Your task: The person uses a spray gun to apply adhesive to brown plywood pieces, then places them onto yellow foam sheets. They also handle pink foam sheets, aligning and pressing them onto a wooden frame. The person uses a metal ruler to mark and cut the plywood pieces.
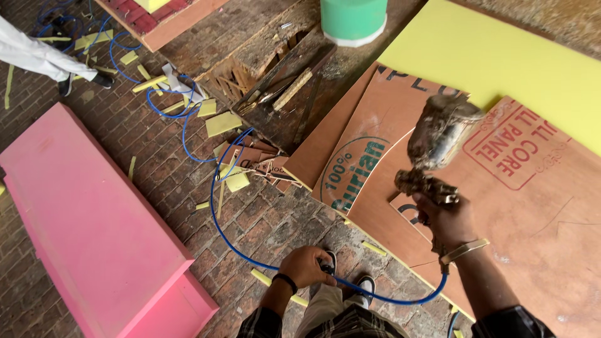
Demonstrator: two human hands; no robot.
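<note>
Brick floor (pixel 156 150) fills the left of the view, littered with yellow foam offcuts (pixel 223 123) and loops of blue hose (pixel 216 206). On the right, plywood sheets (pixel 538 206) lie stacked over a yellow foam panel (pixel 501 56). The right hand (pixel 447 220) is clamped around the grip of a paint-crusted spray gun (pixel 438 141), held just above the plywood with its cup uppermost. The left hand (pixel 305 265) is closed on the blue hose near the person's shoes (pixel 365 286), and the hose runs on from there to the base of the gun. A pink foam block (pixel 87 225) lies on the floor at the left, a green bucket (pixel 354 20) stands at the far edge, and another person's white sleeve (pixel 37 55) shows at far left.
</note>
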